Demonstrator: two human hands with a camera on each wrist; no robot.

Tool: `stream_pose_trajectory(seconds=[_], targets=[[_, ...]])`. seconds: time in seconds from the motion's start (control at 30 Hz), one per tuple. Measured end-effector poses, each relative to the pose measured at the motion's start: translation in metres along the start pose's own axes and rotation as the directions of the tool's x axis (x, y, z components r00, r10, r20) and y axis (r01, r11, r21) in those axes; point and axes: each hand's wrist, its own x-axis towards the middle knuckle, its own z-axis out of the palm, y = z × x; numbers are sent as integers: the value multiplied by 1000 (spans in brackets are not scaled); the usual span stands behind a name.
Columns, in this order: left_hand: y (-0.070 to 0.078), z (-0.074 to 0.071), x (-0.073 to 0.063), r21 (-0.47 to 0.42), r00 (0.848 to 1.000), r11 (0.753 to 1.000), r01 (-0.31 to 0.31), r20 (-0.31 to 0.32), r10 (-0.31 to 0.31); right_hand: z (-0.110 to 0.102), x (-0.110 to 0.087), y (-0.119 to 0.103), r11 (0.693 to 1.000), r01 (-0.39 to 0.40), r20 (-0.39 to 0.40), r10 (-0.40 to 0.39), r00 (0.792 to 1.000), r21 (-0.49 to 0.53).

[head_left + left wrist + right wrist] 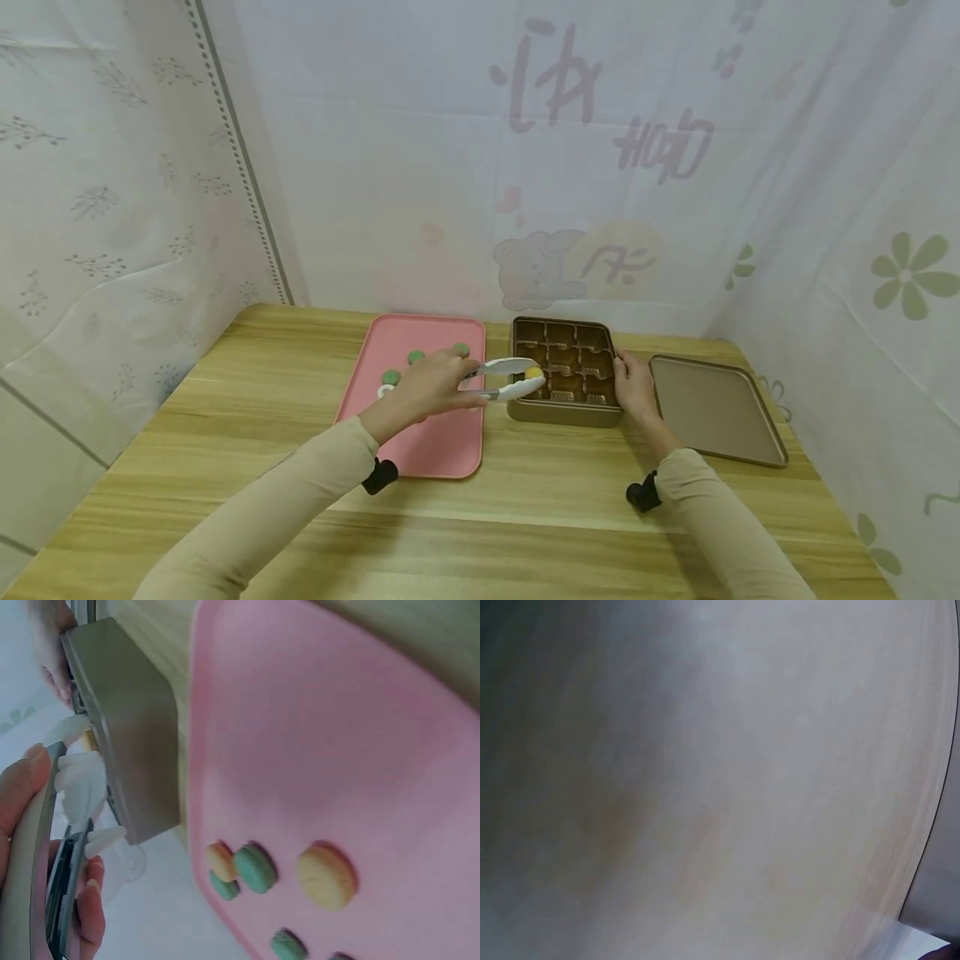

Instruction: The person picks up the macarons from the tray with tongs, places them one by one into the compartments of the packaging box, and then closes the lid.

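Note:
My left hand (431, 385) grips a pair of tongs (512, 366) with pale, scalloped tips. Between those tips sits a yellow macaron (533, 372), held above the left side of a brown box (564, 414). A clear-walled insert (562, 358) divides the box into several square compartments. At the box's right side, my right hand (634, 387) holds the wall, thumb near the rim. Under my left arm lies a pink tray (450, 454) with green macarons (391, 377) and yellow macarons (327, 875). The right wrist view is mostly blurred tabletop.
A flat brown lid (716, 408) lies on the wooden table (540, 500) to the right of the box. Printed curtains (390, 208) hang behind the table and along both sides.

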Motion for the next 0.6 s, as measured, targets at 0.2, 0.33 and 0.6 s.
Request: stream_pose_trajectory(seconds=[0.2,0.33,0.6], targets=[[7,-6,9,45,998,999,18,59,-21,1,0,0,1000,-2,-8,2,1000,-5],[11,-8,12,62,996,998,26,84,-31,2,0,0,1000,5,-9,-5,1000,-4],[13,-9,12,75,996,997,29,76,-35,1,-1,-1,1000,11,-7,-11,1000,-1]])
